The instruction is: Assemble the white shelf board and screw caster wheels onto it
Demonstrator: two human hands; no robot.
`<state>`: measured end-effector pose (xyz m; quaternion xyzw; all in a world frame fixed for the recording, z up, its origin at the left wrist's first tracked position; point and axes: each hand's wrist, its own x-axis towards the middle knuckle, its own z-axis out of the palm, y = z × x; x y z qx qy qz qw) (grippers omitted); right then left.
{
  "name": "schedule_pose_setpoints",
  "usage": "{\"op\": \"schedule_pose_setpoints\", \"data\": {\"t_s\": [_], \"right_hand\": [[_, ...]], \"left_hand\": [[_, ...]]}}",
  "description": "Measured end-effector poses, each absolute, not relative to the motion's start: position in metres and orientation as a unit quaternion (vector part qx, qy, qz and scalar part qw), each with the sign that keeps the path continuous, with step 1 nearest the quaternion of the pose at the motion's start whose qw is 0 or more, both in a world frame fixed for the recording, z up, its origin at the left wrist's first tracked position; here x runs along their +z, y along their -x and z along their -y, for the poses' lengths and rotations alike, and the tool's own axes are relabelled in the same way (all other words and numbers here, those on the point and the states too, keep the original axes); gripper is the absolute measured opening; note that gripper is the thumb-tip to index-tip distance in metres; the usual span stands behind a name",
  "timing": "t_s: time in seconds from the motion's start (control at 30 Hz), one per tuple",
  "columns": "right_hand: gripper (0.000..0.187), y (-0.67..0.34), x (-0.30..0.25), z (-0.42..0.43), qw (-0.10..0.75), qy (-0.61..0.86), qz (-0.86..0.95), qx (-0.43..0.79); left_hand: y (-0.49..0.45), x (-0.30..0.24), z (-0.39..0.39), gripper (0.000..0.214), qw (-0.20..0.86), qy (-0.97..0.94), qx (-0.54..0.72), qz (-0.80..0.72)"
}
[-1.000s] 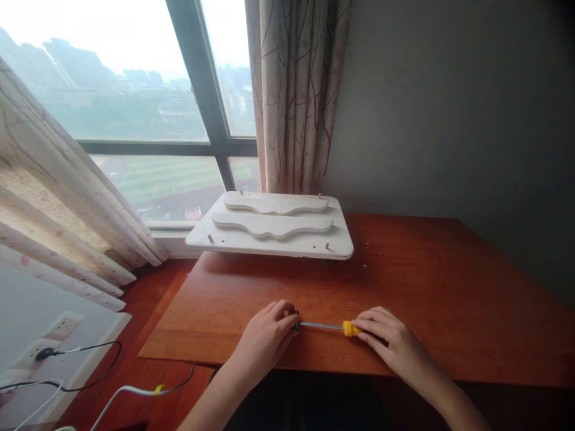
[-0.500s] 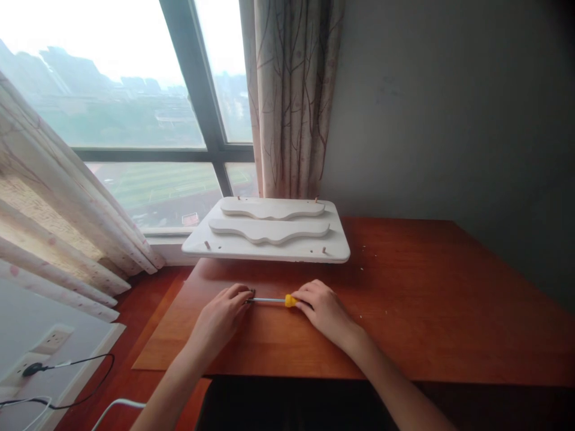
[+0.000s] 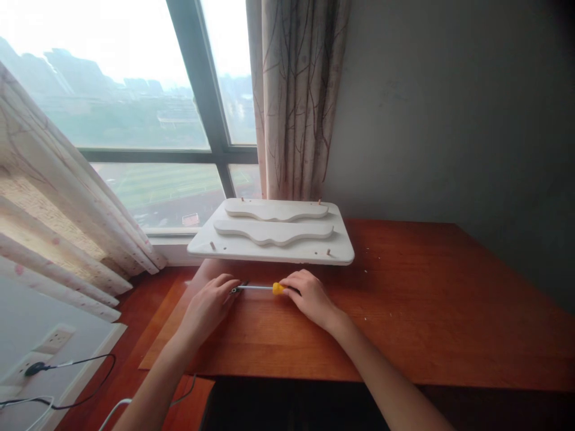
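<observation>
The left hand (image 3: 210, 304) pinches the tip of a screwdriver (image 3: 254, 288) and the right hand (image 3: 309, 296) wraps its yellow handle, low on the red-brown counter (image 3: 426, 299). Just behind, a white board (image 3: 341, 248) carries 2 wavy panels (image 3: 274, 231) below the window (image 3: 135, 108) and curtain (image 3: 296, 96).

One left hand (image 3: 207, 305) and one right hand (image 3: 309, 296), two in all, rest on the worktop (image 3: 426, 311). One screwdriver (image 3: 258, 288) lies between them. At the worktop's far edge sits one white board (image 3: 278, 250) bearing two wavy white pieces (image 3: 276, 209) (image 3: 274, 231). Four wooden pegs (image 3: 212, 245) stand near the board's corners. Two curtains (image 3: 296, 96) (image 3: 58, 227) hang by one window (image 3: 135, 90).
</observation>
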<state>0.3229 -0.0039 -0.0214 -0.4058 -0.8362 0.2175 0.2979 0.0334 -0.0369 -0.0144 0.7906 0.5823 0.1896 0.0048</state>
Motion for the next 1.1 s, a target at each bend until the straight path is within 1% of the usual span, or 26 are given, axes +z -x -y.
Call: {"op": "schedule_pose_setpoints", "data": {"t_s": [0.1, 0.2, 0.4, 0.6, 0.73, 0.97, 1.1], "right_hand": [[0.016, -0.340, -0.024, 0.004, 0.306, 0.418, 0.828, 0.213], [0.014, -0.350, -0.027, 0.005, 0.296, 0.428, 0.829, 0.204], [0.012, -0.346, -0.028, 0.010, 0.294, 0.418, 0.835, 0.203], [0.016, -0.343, -0.020, 0.017, 0.328, 0.404, 0.821, 0.236], [0.018, -0.343, -0.016, 0.019, 0.345, 0.395, 0.810, 0.261], [0.016, -0.347, -0.017, 0.018, 0.334, 0.410, 0.809, 0.257], [0.013, -0.349, -0.023, 0.018, 0.323, 0.415, 0.814, 0.246]], "left_hand": [[-0.034, -0.012, 0.036, 0.032, 0.017, -0.794, 0.214, -0.569], [-0.036, -0.010, 0.037, 0.030, 0.028, -0.799, 0.231, -0.554], [-0.039, -0.011, 0.039, 0.029, 0.039, -0.796, 0.246, -0.552], [-0.037, -0.014, 0.039, 0.029, 0.012, -0.792, 0.236, -0.563], [-0.034, -0.016, 0.040, 0.027, -0.004, -0.783, 0.256, -0.568], [-0.022, -0.009, 0.040, 0.029, -0.005, -0.758, 0.242, -0.605], [-0.014, -0.009, 0.032, 0.026, 0.022, -0.774, 0.241, -0.585]]}}
